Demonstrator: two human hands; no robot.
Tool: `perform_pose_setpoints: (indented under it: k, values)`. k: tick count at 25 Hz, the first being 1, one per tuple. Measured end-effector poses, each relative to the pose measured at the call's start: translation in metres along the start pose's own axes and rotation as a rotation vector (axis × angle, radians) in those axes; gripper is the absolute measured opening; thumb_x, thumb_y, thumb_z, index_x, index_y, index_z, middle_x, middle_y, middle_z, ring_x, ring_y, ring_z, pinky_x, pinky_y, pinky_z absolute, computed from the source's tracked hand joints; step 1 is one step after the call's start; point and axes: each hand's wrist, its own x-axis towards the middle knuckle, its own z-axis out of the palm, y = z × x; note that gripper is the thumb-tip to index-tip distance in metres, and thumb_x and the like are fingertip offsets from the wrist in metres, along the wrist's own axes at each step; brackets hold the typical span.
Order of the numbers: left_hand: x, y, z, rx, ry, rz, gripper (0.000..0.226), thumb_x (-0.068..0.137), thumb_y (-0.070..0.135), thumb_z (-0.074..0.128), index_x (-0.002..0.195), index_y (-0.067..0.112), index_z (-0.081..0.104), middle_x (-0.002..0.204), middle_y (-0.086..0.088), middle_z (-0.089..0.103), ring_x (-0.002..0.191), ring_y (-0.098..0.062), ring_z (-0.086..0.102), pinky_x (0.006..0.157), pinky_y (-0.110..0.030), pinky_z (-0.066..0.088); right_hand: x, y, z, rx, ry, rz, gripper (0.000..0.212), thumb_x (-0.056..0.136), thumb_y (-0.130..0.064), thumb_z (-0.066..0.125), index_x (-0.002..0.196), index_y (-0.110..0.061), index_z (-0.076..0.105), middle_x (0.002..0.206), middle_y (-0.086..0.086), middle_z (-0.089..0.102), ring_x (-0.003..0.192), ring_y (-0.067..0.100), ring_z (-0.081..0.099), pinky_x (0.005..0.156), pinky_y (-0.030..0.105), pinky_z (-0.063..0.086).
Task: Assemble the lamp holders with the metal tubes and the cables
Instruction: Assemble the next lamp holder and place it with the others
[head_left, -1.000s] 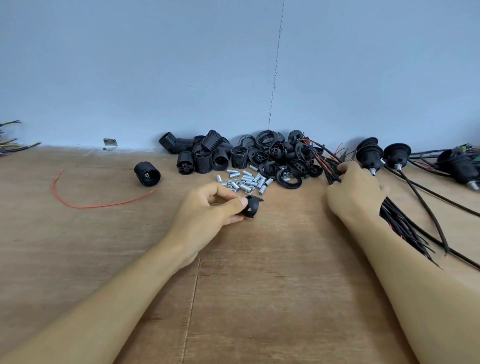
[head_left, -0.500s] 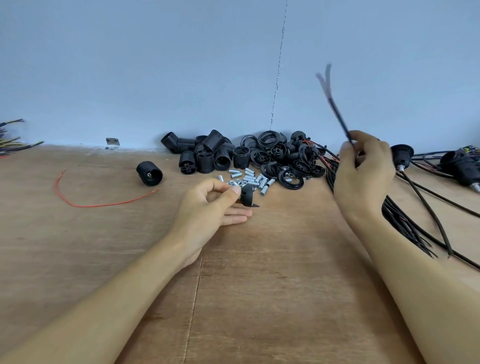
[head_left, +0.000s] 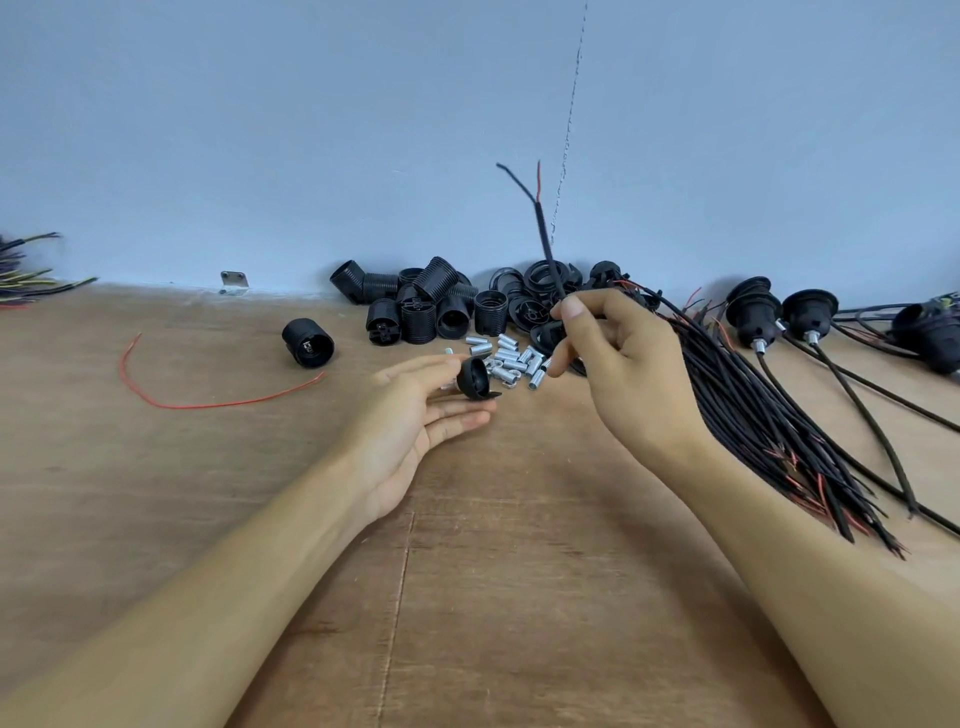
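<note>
Black plastic cap (head_left: 475, 378) pinched between thumb and fingertips of the left hand (head_left: 415, 421), low over the bench (head_left: 467, 571) and just beside the heap of little metal tubes (head_left: 511, 358). Single black cable (head_left: 544, 239) pinched in the right hand (head_left: 623, 374), pointing up, split red and black ends at the top. Looks like the threading step, cable and cap not yet touching. Would pinch those two loose ends together first to avoid snagging, then shift the grip closer to the tip for stiffness. Line the cap's opening up with the tip and feed straight through, no forcing. Probably worth grabbing a tube before pulling much slack. Rest of the cable bundle (head_left: 753, 405) lying off to the right, ribbed holder bodies (head_left: 441, 306) heaped by the wall (head_left: 260, 130). Easy to send those tubes rolling, so keep the left hand low and steady.
</note>
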Motion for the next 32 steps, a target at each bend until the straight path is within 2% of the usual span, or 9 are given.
perform_pose_setpoints:
  k: [2, 5, 7, 14, 17, 20, 22, 27, 32]
  values:
    - [0.0, 0.0, 0.0, -0.019, 0.0, -0.002, 0.02, 0.097, 0.008, 0.063, 0.113, -0.003, 0.068, 0.102, -0.024, 0.075, 0.083, -0.033, 0.077, 0.068, -0.03, 0.062, 0.0, -0.002, 0.003, 0.147, -0.082, 0.126, 0.022, 0.105, -0.034, 0.05, 0.099, -0.018, 0.063, 0.067, 0.0, 0.071, 0.054, 0.014, 0.045, 0.053, 0.024, 0.038]
    - [0.0, 0.001, -0.001, -0.012, -0.016, -0.009, 0.021, 0.09, 0.007, 0.07, 0.109, -0.001, 0.069, 0.101, -0.023, 0.076, 0.086, -0.035, 0.077, 0.07, -0.03, 0.062, 0.007, -0.007, 0.002, 0.464, -0.073, 0.284, 0.022, 0.108, -0.031, 0.043, 0.096, -0.015, 0.053, 0.076, 0.004, 0.072, 0.057, 0.014, 0.04, 0.052, 0.023, 0.034]
    - [0.0, 0.001, -0.001, -0.009, -0.034, -0.013, 0.016, 0.089, 0.005, 0.069, 0.105, 0.001, 0.068, 0.098, -0.023, 0.076, 0.087, -0.036, 0.077, 0.071, -0.031, 0.062, 0.012, -0.009, -0.003, 0.553, -0.045, 0.295, 0.02, 0.108, -0.031, 0.041, 0.096, -0.018, 0.051, 0.088, 0.004, 0.076, 0.063, 0.01, 0.043, 0.056, 0.021, 0.036]
    - [-0.001, 0.001, -0.001, -0.06, -0.052, -0.03, 0.011, 0.095, 0.0, 0.057, 0.104, 0.0, 0.063, 0.098, -0.024, 0.076, 0.089, -0.039, 0.076, 0.073, -0.035, 0.063, 0.02, -0.012, -0.013, 0.953, 0.065, 0.418, 0.026, 0.11, -0.03, 0.033, 0.09, -0.02, 0.047, 0.098, 0.001, 0.077, 0.06, 0.01, 0.048, 0.053, 0.021, 0.038]
    - [-0.002, 0.001, -0.001, -0.062, -0.072, -0.032, 0.015, 0.096, 0.001, 0.054, 0.108, 0.001, 0.063, 0.098, -0.022, 0.076, 0.089, -0.038, 0.076, 0.073, -0.036, 0.063, 0.019, -0.007, -0.014, 1.011, 0.083, 0.476, 0.027, 0.109, -0.03, 0.034, 0.089, -0.02, 0.049, 0.091, 0.0, 0.075, 0.055, 0.01, 0.046, 0.049, 0.021, 0.039]
    - [-0.002, 0.001, 0.0, -0.055, -0.069, -0.038, 0.016, 0.097, 0.004, 0.054, 0.11, 0.001, 0.064, 0.099, -0.021, 0.076, 0.083, -0.032, 0.076, 0.069, -0.033, 0.062, 0.016, -0.004, -0.014, 0.95, -0.053, 0.569, 0.024, 0.107, -0.031, 0.041, 0.097, -0.017, 0.058, 0.067, -0.006, 0.053, 0.048, 0.006, 0.036, 0.04, 0.018, 0.031]
    - [-0.001, 0.002, 0.001, -0.047, -0.036, -0.029, 0.015, 0.098, 0.008, 0.055, 0.106, 0.001, 0.065, 0.095, -0.018, 0.076, 0.076, -0.025, 0.074, 0.064, -0.029, 0.061, 0.016, -0.003, -0.015, 0.891, -0.188, 0.615, 0.024, 0.105, -0.03, 0.046, 0.105, -0.014, 0.064, 0.064, -0.008, 0.043, 0.045, 0.004, 0.029, 0.036, 0.016, 0.025]
    - [0.0, 0.008, 0.0, -0.099, 0.041, -0.023, 0.014, 0.097, 0.014, 0.059, 0.101, 0.004, 0.067, 0.085, -0.011, 0.075, 0.065, -0.019, 0.07, 0.056, -0.024, 0.056, 0.018, 0.0, -0.024, 0.594, -0.426, 0.574, 0.028, 0.105, -0.022, 0.044, 0.112, -0.008, 0.067, 0.068, -0.007, 0.05, 0.04, 0.003, 0.023, 0.033, 0.016, 0.017]
    - [0.001, 0.009, -0.003, -0.222, 0.051, -0.038, 0.028, 0.092, 0.007, 0.045, 0.104, -0.007, 0.067, 0.073, -0.016, 0.069, 0.067, -0.03, 0.07, 0.058, -0.033, 0.059, 0.016, 0.0, -0.029, 0.156, -0.45, 0.408, 0.026, 0.105, -0.022, 0.048, 0.106, -0.012, 0.072, 0.073, -0.003, 0.06, 0.045, 0.007, 0.028, 0.039, 0.019, 0.019]
